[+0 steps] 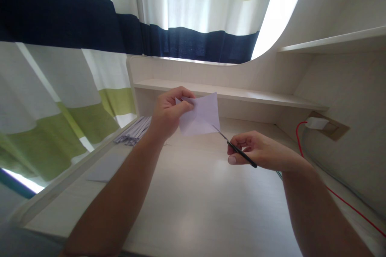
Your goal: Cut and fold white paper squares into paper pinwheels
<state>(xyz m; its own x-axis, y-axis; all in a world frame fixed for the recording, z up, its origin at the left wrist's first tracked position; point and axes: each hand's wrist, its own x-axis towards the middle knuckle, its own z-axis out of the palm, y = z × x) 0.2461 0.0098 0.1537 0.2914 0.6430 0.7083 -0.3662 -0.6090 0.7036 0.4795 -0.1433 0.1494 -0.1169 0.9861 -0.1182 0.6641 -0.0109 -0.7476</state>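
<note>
Between the thumb and fingers of my left hand (171, 110) is a pale lilac sheet of paper (202, 115), held up above the desk by its left side. My right hand (256, 150) grips a pair of scissors (241, 154) with black handles. The blades point up and to the left, and their tip meets the lower right part of the paper. Whether the blades are parted cannot be made out.
A bundle of thin paper strips (132, 132) lies at the desk's left side, with a flat paper sheet (104, 168) nearer me. A low shelf (211, 90) runs along the back. At right, a white plug (316, 123) sits in a wall socket, with a red cable (346, 196) trailing down.
</note>
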